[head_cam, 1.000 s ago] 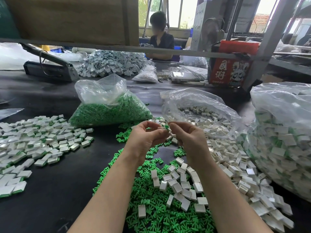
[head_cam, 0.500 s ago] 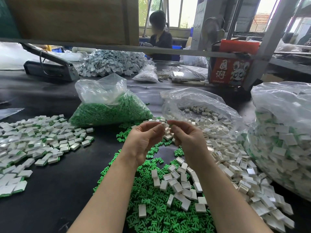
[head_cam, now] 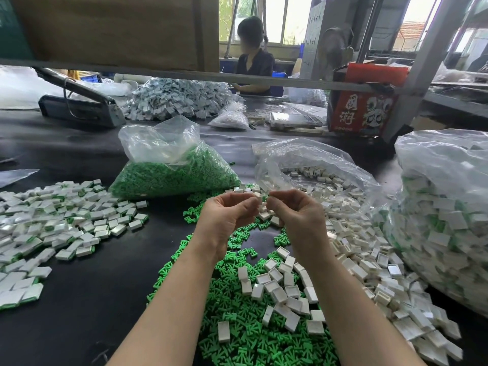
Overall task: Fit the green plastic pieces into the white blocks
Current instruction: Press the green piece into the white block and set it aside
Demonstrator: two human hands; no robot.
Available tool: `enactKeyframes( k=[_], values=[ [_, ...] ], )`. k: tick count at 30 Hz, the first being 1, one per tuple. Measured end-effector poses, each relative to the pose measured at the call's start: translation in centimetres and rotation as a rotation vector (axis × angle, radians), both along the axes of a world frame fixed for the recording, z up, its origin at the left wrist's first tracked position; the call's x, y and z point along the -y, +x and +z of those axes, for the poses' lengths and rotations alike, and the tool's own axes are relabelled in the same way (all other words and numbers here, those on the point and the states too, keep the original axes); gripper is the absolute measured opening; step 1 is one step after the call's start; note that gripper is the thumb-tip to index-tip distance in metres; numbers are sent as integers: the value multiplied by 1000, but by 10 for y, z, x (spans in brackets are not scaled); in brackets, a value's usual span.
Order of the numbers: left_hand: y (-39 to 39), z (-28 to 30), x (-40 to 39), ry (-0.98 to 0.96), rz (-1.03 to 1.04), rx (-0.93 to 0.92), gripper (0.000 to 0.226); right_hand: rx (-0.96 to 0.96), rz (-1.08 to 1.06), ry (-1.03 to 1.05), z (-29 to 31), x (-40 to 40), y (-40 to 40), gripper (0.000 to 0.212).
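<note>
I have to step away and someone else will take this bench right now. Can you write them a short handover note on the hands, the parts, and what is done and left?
Left hand and right hand: raised together over the table, fingertips pinching one small white block between them; whether its green piece is seated cannot be seen.
Loose green plastic pieces: heaped on the black table under the forearms; more in the clear bag behind.
Empty white blocks: scattered on the green heap and spilling from the open bag to the right.
Done: assembled blocks piled at left and in the large bag at far right.
Left: many of both loose parts.
</note>
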State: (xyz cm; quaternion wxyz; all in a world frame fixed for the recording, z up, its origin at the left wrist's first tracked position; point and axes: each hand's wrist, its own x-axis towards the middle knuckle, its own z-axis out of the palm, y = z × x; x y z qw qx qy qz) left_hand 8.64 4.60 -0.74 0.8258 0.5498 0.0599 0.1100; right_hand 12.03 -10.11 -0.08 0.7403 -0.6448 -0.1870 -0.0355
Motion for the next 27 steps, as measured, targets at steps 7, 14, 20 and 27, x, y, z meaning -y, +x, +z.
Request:
enactKeyframes(
  k=[7, 14, 20, 27],
  values=[
    [0, -1, 0, 41, 10, 32, 19, 26, -21, -70, 1, -1, 0, 12],
    [1, -3, -2, 119, 24, 66, 12, -2, 12, -135, -2, 3, 4, 17],
    [2, -7, -3, 306, 0, 35, 18, 22, 84, -474, -8, 2, 5, 23],
    [-3, -6, -5, 572, -220, -23, 22, 44, 142, -414, -7, 3, 4, 23]
  ],
)
